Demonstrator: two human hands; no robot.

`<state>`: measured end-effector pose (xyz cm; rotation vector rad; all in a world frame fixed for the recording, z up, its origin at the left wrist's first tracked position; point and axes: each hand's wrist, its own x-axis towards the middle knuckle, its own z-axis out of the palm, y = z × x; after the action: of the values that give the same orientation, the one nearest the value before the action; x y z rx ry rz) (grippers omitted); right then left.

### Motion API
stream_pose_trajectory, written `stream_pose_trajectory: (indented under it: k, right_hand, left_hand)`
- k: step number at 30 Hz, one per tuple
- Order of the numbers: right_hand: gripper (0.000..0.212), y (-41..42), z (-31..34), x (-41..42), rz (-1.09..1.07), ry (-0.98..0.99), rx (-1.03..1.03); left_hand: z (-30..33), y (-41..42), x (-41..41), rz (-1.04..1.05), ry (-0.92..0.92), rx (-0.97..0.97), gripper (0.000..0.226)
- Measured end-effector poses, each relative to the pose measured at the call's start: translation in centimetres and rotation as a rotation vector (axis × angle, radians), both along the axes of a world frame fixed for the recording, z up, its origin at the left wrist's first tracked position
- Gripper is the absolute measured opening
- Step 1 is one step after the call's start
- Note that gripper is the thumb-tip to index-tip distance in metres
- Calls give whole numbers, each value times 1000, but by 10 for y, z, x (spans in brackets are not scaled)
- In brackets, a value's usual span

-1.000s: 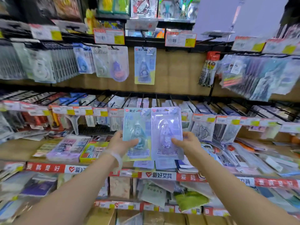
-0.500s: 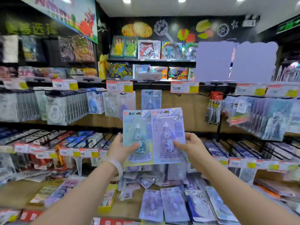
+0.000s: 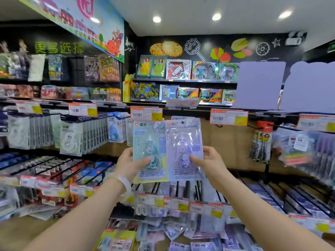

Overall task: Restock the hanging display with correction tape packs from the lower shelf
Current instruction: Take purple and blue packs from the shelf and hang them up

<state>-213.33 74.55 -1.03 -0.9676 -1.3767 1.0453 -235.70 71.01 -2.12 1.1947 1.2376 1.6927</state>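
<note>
Orange price tag [image 3: 146,114] overlaps the held packs [image 3: 167,151].

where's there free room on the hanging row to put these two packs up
Free: the bare brown backboard between the purple pack and the black pen bundle, under the orange price tag. Crowded: the white tape packs on the left, tightly filled.

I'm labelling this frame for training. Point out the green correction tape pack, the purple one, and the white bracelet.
Green-backed correction tape blister pack [image 3: 145,142]: head view, upper card.
Purple-backed correction tape blister pack [image 3: 183,140]: head view, clear blister.
White bead bracelet [image 3: 121,181]: head view, band on left wrist.
</note>
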Motion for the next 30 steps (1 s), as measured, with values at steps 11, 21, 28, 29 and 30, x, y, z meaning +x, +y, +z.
stream_pose_trajectory:
  k: [11, 21, 28, 29, 30]
  right_hand:
    - [32, 21, -14, -10, 1, 96, 34]
    - [30, 55, -18, -21, -48, 54, 54]
    - [30, 97, -15, -33, -151, -30, 55]
    - [31, 104, -15, -34, -163, -40, 47]
    - [33, 110, -16, -35, -175, -53, 44]
  left_hand:
    - [-13, 14, -17, 10, 6, -48, 46]
    - [-17, 22, -26, 14, 36, -61, 47]
    - [-24, 34, -24, -36, 33, -69, 45]
    - [-25, 37, -24, -42, 43, -74, 44]
    - [-27, 40, -25, -51, 51, -79, 44]
